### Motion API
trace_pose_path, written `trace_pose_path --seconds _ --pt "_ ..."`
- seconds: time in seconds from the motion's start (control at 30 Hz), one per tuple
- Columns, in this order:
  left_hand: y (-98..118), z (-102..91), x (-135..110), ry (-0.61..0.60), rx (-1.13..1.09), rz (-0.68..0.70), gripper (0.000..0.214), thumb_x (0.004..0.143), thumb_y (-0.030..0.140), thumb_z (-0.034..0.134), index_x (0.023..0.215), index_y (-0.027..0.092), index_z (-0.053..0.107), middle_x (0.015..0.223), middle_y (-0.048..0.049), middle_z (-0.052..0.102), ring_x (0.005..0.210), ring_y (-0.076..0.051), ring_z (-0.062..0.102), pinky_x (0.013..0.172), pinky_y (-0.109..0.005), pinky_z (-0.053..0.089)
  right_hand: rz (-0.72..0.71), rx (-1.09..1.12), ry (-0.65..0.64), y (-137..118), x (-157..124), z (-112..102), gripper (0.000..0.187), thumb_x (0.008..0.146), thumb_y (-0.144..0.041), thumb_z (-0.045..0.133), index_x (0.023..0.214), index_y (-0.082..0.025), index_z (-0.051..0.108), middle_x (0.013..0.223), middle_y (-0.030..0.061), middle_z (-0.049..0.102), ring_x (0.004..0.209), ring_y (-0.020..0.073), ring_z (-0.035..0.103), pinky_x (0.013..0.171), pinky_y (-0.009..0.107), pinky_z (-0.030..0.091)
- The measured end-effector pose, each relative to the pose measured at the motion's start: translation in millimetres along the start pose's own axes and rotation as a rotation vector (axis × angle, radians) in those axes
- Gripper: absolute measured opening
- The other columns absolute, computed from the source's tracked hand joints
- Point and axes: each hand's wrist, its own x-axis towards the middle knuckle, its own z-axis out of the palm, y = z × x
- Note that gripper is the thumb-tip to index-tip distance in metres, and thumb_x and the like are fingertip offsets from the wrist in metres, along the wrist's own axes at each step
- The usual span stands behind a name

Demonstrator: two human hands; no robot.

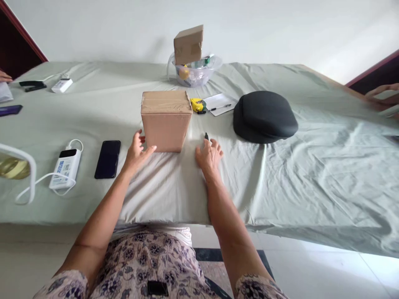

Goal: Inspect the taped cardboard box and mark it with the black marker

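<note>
Furthest left of the hands that I mention, a white power bank [66,168] lies on the cloth-covered table [174,191] with its cable looped, and nearer my left side a dark phone [107,160] lies flat, its long axis running away from the body.

My left hand [137,150] is unclosed, fingers along the left side of a cardboard box [165,131], thumb across its lower front corner; I cannot tell whether skin meets cardboard. The box stands between my two hands, one side facing me, its top edge running left to right; I can't judge which dimension is longest.

Beyond both hands, a clear basin [199,78] carries a second carton [188,45], tilted. Nearer are a yellow tape measure [197,104] and white paper [218,99] with a pen across it.

A black marker [206,136] pokes out past the fingers of my right hand [210,155], its visible end pointing away from me, the rest hidden. That hand is palm down, well apart from the left; I can't tell whether it grips the marker.

Right of it sits a black cap [264,116], brim towards me.
</note>
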Motion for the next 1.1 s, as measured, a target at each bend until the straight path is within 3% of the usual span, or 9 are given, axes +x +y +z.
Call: trace_pose_path --seconds 0.1,0.2,0.37,0.63,0.83,1.1 --pt "-3.3 12.8 -2.4 -0.028 0.124 -0.018 0.089 0.073 0.033 0.076 0.150 0.022 0.034 0.139 -0.0173 0.060 0.129 -0.033 0.060 0.109 -0.054 0.048 -0.165 0.116 0.015 -9.6 -5.4 3.4 0.052 0.083 -0.018 0.046 0.133 -0.014 0.060 0.137 0.0176 0.062 0.125 0.0304 0.055 0.104 0.049 0.043" --pt "-9.9 17.9 -5.7 0.028 0.319 0.027 0.090 0.071 0.028 0.079 0.148 0.019 0.035 0.141 -0.0201 0.060 0.132 -0.038 0.058 0.110 -0.056 0.045 -0.284 0.182 -0.102 -23.7 -17.7 9.2 0.062 0.076 -0.010 0.044 0.137 -0.015 0.055 0.130 0.0162 0.067 0.124 0.0291 0.057 0.104 0.047 0.044" --pt "-23.9 26.3 -9.5 0.057 0.552 0.067 0.071 0.067 0.022 0.084 0.129 0.016 0.051 0.124 -0.0215 0.068 0.125 -0.044 0.061 0.109 -0.061 0.042 -0.324 0.160 -0.283 -39.6 -36.6 17.1 0.066 0.080 -0.029 0.059 0.144 -0.015 0.047 0.127 0.0192 0.066 0.123 0.0355 0.057 0.103 0.053 0.046" --pt "-10.9 36.3 -26.9 0.194 0.385 0.223 0.080 0.070 0.043 0.087 0.132 0.018 0.044 0.135 -0.0219 0.057 0.132 -0.040 0.055 0.108 -0.054 0.046 -0.262 0.397 -0.081 -43.9 -44.2 16.2 0.102 0.071 -0.072 0.074 0.151 -0.020 0.035 0.119 0.0151 0.058 0.105 0.0327 0.062 0.090 0.051 0.054" --pt "-8.7 36.9 -31.0 0.214 0.247 0.116 0.071 0.071 0.045 0.084 0.125 0.020 0.047 0.125 -0.0171 0.063 0.119 -0.035 0.063 0.097 -0.047 0.054 -0.244 0.399 -0.024 -48.8 -46.5 9.7 0.091 0.074 -0.078 0.068 0.142 -0.022 0.047 0.114 0.0137 0.060 0.100 0.0294 0.063 0.088 0.049 0.055" --pt "-9.2 28.3 -29.9 0.189 0.090 0.104 0.061 0.079 0.048 0.076 0.129 0.020 0.053 0.129 -0.0153 0.064 0.118 -0.031 0.064 0.100 -0.045 0.052 -0.356 0.578 -0.053 -42.3 -36.0 -2.9 0.069 0.088 -0.074 0.053 0.133 -0.023 0.061 0.092 0.0060 0.062 0.085 0.0217 0.062 0.085 0.043 0.057"
